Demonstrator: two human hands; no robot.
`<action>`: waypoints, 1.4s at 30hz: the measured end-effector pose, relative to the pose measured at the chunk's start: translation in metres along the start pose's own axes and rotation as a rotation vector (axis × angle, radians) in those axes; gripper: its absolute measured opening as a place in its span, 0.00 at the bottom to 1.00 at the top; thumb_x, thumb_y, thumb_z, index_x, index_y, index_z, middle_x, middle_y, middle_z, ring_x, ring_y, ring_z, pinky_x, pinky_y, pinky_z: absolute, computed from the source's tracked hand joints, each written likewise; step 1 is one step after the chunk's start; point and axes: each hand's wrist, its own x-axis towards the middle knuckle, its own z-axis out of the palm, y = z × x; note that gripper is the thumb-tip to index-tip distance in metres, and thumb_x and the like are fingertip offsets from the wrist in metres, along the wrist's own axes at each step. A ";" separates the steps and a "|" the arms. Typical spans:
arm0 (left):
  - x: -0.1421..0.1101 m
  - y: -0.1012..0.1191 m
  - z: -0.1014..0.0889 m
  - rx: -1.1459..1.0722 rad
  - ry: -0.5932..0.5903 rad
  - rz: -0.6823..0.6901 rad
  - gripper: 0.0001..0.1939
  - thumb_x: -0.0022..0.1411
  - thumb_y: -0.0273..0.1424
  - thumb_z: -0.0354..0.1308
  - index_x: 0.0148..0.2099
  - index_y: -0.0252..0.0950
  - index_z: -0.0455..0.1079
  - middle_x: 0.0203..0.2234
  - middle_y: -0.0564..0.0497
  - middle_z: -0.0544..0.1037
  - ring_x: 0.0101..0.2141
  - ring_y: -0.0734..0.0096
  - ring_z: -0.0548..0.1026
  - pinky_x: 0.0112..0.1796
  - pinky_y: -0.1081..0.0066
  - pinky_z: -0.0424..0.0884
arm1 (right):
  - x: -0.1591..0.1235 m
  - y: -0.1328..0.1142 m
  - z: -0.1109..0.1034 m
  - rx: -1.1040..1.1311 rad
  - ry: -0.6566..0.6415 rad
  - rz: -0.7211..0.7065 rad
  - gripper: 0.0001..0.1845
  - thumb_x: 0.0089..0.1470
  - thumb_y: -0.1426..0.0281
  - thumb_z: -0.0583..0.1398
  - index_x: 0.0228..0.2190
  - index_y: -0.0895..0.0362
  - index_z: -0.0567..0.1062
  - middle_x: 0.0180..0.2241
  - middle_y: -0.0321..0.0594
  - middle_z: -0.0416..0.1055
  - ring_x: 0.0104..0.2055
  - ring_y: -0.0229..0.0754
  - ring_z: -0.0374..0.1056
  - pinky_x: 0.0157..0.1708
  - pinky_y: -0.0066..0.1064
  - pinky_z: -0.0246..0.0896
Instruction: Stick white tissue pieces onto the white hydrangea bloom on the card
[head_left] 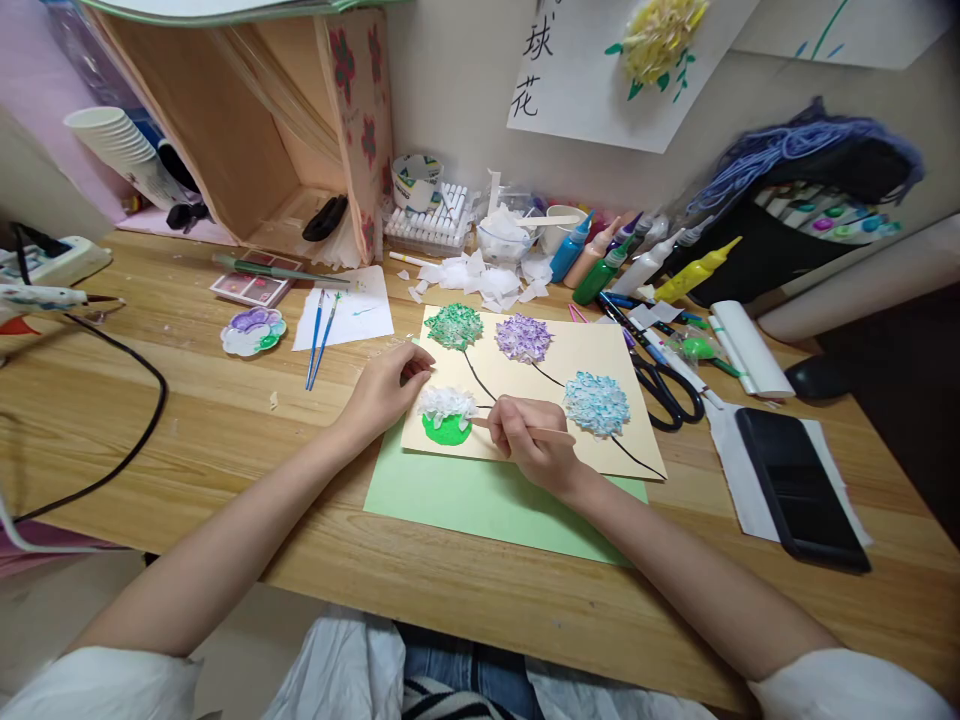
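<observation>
Four round shapes sit on a cream card (589, 345) in the head view: a green bloom (454, 327), a purple bloom (523, 339), a blue bloom (597, 403) and, at the lower left, a bright green patch (448, 430) with white paper tufts (447, 403) on its upper part. This card lies on a light green sheet (487, 500) near the front of the wooden tabletop (330, 535). The right grip (532, 440) pinches a flat wooden stick (559, 437), its tip at the right side of the patch. The left grip (386, 390) rests at the card's left edge, fingers and thumb curled; whether it pinches anything I cannot tell. Left of the card, two blue brushes (324, 340) lie on white paper (367, 310), beside a flower-shaped palette (253, 331). Behind the card are loose white scraps (480, 277) and squeeze bottles (598, 276). Black scissors (639, 360) lie at its right, and farther right a phone (799, 490) rests on another paper.
</observation>
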 end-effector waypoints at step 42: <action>0.000 -0.002 0.001 -0.023 -0.007 0.002 0.04 0.58 0.27 0.55 0.38 0.37 0.70 0.30 0.53 0.75 0.31 0.72 0.72 0.34 0.71 0.67 | 0.003 0.003 0.000 0.027 0.055 -0.080 0.26 0.65 0.66 0.44 0.16 0.55 0.65 0.13 0.32 0.60 0.16 0.32 0.59 0.22 0.26 0.56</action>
